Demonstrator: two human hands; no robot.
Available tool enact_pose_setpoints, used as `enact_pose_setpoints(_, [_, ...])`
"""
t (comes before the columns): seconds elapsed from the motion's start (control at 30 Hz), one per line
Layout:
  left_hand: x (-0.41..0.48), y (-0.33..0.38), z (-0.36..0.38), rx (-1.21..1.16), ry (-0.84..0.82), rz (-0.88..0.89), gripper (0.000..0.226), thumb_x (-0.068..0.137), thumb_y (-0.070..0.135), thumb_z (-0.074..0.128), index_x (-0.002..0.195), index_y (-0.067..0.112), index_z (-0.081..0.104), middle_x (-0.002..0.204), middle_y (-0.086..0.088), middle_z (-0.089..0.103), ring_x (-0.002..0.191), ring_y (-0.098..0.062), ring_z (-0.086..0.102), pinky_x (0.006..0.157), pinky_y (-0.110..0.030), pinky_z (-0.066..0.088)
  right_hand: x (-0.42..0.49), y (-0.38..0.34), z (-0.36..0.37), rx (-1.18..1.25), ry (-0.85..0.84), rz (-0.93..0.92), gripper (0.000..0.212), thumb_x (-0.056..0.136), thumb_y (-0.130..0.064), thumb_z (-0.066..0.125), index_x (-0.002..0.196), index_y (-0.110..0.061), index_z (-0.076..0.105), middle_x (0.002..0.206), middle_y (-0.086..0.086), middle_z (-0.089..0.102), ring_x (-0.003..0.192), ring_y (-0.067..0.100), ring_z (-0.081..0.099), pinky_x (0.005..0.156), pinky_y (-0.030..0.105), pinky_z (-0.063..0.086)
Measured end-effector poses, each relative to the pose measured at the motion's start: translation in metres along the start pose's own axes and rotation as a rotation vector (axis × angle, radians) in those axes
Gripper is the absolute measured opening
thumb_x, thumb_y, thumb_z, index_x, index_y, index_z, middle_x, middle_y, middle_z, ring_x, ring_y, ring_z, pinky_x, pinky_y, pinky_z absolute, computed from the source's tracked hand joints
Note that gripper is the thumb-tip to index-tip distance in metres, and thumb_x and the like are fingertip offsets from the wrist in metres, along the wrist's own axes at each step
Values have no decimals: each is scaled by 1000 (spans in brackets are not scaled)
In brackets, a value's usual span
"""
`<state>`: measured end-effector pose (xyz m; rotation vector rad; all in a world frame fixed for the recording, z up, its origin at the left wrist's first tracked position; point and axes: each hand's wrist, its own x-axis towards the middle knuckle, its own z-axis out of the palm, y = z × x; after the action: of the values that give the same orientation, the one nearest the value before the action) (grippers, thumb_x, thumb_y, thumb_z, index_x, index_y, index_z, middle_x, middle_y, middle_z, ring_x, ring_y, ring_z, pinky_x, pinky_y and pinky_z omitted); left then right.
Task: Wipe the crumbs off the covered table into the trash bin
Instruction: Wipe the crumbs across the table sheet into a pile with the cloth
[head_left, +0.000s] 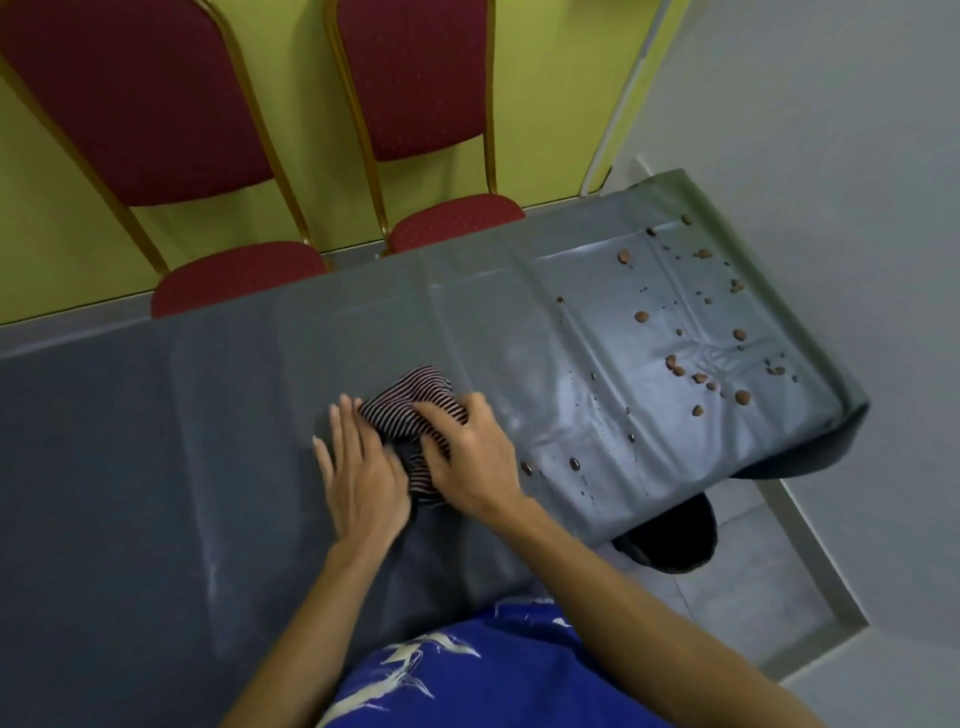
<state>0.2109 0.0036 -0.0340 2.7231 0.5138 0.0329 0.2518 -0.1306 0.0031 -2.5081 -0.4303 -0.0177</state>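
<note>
A striped dark-and-pink cloth (410, 402) lies bunched on the grey plastic table cover (156, 441) near the middle. My right hand (470, 457) lies on top of the cloth with its fingers curled into it. My left hand (358, 478) rests flat beside the cloth's left edge, fingers straight, touching it. Several brown crumbs (698, 376) and dark droplets are scattered over the right end of the table. A black trash bin (675, 540) shows partly below the table's right front corner, mostly hidden by the hanging cover.
Two red padded chairs (239, 275) with gold frames stand at the table's far side against a yellow-green wall. The grey floor (831, 545) lies to the right of the table. My blue patterned shirt (467, 670) fills the bottom centre.
</note>
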Motion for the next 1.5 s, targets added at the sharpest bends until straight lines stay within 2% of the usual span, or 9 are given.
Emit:
enact_pose_setpoints(0.2, [-11,-19,8,131,-60,55,63,99,37,18,153,3,19,163,-9,11,151,-23,10,121,-51,8,-5,76,-35,-70,5,28,41,89,-32,60,130,-33,62,105,8,52,92,29,57,72,39,54])
enact_pose_setpoints(0.4, [-14,-8,0,91,-110,-48,63,102,31,28,154,4,5,163,-8,-8,151,-21,-12,119,-53,-10,3,111,-67,3,189,442,44,93,-32,61,136,-30,57,119,11,48,104,30,56,91,38,50])
enact_pose_setpoints(0.53, [-37,6,4,72,-102,65,66,99,38,15,154,5,5,164,-8,-9,150,-20,-13,117,-46,-19,-29,46,-38,69,134,232,43,91,-31,60,134,-33,56,115,6,47,98,26,56,83,37,52])
enact_pose_setpoints(0.73, [-46,3,13,125,-91,88,66,95,31,23,154,3,13,164,-10,4,152,-23,-3,121,-54,1,-81,22,-26,-26,-37,23,43,92,-34,56,135,-36,54,118,6,49,99,25,54,72,38,53])
enact_pose_setpoints(0.87, [-48,5,15,120,-91,103,65,99,39,14,154,3,12,164,-9,4,152,-21,-1,121,-54,2,-84,86,-59,-89,64,147,41,93,-32,58,133,-32,57,107,6,50,90,27,55,71,41,53])
enact_pose_setpoints(1.03, [-47,9,12,64,-122,55,63,102,34,20,154,4,2,163,-8,-9,150,-21,-15,120,-53,-8,-77,91,-72,27,269,504,42,94,-29,61,136,-29,57,117,7,46,103,26,55,91,37,49])
enact_pose_setpoints(1.17, [-55,25,14,-6,-92,131,63,100,30,25,154,3,4,163,-12,-6,150,-23,-13,119,-49,-14,-94,32,-41,77,219,342,42,93,-32,60,135,-35,55,114,1,46,95,19,54,82,31,49])
enact_pose_setpoints(1.27, [-73,17,26,61,-122,225,63,100,28,29,154,2,12,163,-14,0,151,-26,-7,120,-55,-5,-119,7,-17,51,89,191,43,93,-31,58,136,-34,53,118,3,48,98,19,53,80,35,53])
enact_pose_setpoints(1.5, [-79,18,22,90,-65,226,60,101,32,23,153,1,20,163,-12,12,151,-23,7,121,-54,10,-123,82,-58,-119,96,135,41,93,-28,58,134,-27,60,112,10,53,95,29,54,76,40,52])
